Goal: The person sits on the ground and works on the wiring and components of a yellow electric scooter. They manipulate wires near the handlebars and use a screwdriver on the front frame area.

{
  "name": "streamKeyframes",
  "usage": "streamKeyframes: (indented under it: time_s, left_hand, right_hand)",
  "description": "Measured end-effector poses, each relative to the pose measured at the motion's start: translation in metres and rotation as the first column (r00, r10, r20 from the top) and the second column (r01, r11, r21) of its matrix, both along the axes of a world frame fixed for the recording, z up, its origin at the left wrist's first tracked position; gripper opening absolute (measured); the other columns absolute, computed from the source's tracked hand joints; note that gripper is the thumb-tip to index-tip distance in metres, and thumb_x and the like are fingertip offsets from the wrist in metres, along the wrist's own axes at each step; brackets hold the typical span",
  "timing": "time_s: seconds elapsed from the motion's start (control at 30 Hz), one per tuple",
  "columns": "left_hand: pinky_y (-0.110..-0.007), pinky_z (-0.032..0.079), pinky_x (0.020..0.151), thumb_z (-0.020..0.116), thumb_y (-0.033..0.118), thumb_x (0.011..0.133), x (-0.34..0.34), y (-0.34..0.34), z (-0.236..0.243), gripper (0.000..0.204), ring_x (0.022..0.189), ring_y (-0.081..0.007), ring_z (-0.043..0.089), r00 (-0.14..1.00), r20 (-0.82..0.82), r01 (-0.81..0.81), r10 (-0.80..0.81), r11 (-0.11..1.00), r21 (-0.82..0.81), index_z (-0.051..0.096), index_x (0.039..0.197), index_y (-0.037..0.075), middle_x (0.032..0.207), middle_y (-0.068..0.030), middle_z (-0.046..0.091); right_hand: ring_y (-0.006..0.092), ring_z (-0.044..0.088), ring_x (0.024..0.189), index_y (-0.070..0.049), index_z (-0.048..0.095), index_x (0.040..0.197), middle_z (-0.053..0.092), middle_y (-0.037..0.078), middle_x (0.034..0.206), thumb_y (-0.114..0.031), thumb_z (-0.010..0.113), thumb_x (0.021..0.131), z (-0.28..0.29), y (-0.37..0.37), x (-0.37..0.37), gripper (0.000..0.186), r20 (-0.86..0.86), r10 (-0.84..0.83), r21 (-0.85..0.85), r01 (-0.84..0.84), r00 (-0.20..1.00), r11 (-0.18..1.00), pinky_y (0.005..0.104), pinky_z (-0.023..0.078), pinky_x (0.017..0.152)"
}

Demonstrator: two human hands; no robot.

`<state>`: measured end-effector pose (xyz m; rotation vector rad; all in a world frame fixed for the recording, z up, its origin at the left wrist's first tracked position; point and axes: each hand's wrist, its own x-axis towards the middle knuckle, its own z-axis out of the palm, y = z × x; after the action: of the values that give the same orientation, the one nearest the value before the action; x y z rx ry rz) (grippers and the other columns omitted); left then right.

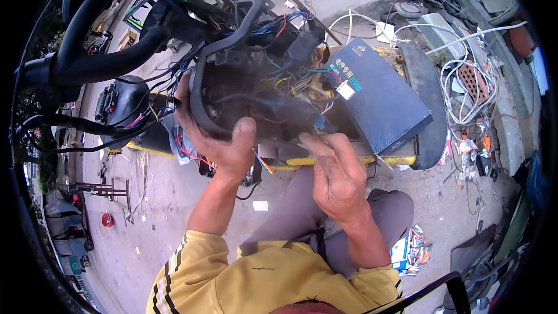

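I see my left hand (218, 145) wrapped around the black scooter wiring housing (250, 90) held up front, while my right hand (334, 174) pinches under it, so next needs a gentle tug, I think.

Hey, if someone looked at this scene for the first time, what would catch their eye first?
Most striking is the black housing at centre, with a tangle of coloured wires spilling from its top. The left hand grips its lower left side, and the right hand reaches in below it. Just right lies a dark blue box, with loose white cables heaped beyond.
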<state>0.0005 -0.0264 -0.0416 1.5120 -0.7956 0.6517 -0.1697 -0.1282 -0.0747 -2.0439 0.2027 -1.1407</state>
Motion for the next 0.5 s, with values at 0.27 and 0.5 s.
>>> streamKeyframes:
  time_s: [0.27, 0.5]
  left_hand:
    - [-0.047, 0.034, 0.113, 0.078, 0.067, 0.077, -0.001, 0.001, -0.002, 0.111, 0.133, -0.0345, 0.046, 1.0, -0.015, 0.003, -0.002, 1.0, 0.01, 0.04, 0.147, -0.011, 0.143, -0.0215, 0.048]
    - [-0.046, 0.035, 0.115, 0.078, 0.07, 0.078, -0.002, 0.008, -0.001, 0.117, 0.136, -0.0339, 0.045, 0.999, -0.04, 0.019, -0.017, 0.999, 0.04, 0.036, 0.148, -0.014, 0.149, -0.0224, 0.041]
  right_hand:
    - [0.0374, 0.066, 0.081, 0.005, 0.071, 0.107, 0.06, 0.017, 0.1, 0.003, 0.062, 0.087, 0.01, -0.001, 0.022, 0.023, -0.14, 0.004, 0.034, 0.001, 0.99, 0.999, 0.0458, 0.054, 0.069]
    - [0.034, 0.066, 0.079, 0.005, 0.07, 0.106, 0.059, 0.016, 0.097, 0.003, 0.065, 0.086, 0.031, -0.011, 0.01, 0.02, -0.282, -0.043, -0.168, -0.005, 0.958, 0.986, 0.0438, 0.054, 0.068]
